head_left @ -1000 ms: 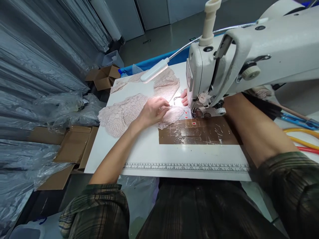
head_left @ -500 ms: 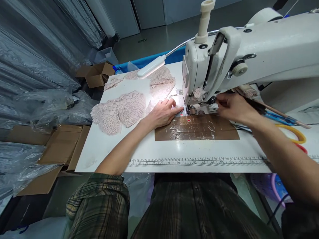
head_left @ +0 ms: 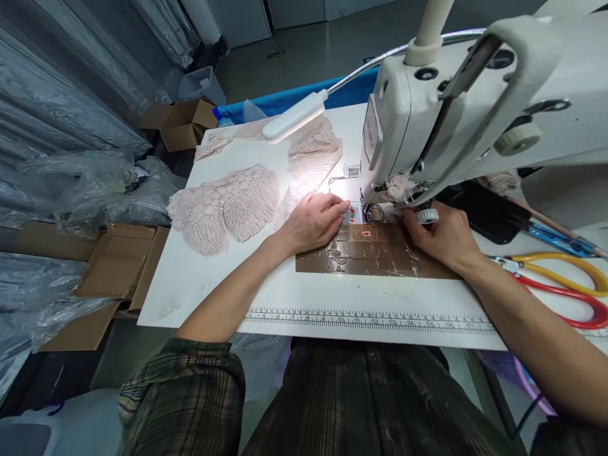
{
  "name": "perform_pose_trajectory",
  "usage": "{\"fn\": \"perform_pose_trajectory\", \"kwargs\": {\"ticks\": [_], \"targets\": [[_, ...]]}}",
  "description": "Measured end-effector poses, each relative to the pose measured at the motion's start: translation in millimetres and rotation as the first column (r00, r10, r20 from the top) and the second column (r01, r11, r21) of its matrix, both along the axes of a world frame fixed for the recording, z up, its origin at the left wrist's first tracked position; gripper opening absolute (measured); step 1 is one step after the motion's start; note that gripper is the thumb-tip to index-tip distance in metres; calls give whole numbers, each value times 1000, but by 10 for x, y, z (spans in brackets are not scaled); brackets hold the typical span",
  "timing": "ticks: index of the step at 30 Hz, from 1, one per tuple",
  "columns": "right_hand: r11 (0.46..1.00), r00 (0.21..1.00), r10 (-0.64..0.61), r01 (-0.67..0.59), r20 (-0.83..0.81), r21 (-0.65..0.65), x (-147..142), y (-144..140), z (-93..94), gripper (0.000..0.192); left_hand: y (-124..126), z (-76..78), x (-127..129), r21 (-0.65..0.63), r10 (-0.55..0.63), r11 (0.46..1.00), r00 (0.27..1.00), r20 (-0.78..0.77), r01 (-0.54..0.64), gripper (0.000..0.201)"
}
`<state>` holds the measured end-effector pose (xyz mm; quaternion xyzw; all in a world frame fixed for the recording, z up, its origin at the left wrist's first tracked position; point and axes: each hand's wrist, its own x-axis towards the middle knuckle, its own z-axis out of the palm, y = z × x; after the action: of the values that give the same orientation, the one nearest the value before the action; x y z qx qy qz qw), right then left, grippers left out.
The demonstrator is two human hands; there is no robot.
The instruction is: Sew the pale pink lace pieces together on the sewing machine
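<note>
My left hand (head_left: 315, 221) lies on the machine bed just left of the presser foot, its fingers stretched toward the metal needle plate (head_left: 352, 214). A pale pink lace piece (head_left: 291, 201) runs up to that hand and is partly hidden beneath it. My right hand (head_left: 439, 235) is closed, its fingers curled just right of the needle area. The sewing machine's ribbed white knob (head_left: 427, 216) covers part of them, and what they pinch, if anything, is hidden. Under both hands lies a brown taped sheet (head_left: 370, 254).
A fringed lace piece (head_left: 223, 209) and more lace (head_left: 316, 149) lie on the white table. The sewing machine head (head_left: 408, 120) and a lamp (head_left: 294, 117) overhang the work. At right are a black flat object (head_left: 484, 209) and red-and-yellow scissors (head_left: 560, 269). Cardboard boxes (head_left: 116, 259) stand at left.
My right hand has moved left and nearer to the needle area. My left hand stays almost in place. The view has shifted, showing more of the scissors and the black flat object.
</note>
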<state>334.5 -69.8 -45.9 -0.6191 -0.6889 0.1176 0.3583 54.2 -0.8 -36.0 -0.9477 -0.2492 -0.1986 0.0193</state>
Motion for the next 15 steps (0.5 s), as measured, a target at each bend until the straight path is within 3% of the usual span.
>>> {"fn": "perform_pose_trajectory", "kwargs": {"ticks": [7,15], "targets": [[997,994,-16,7,110,79,-3,-22,-92,21,-32,45,18,-19,-16,1000,984,-178,13,30],[996,986,12,-26,166,81,10,-48,-130,24,-30,-9,29,-29,0,1000,999,-49,-2,28]]}}
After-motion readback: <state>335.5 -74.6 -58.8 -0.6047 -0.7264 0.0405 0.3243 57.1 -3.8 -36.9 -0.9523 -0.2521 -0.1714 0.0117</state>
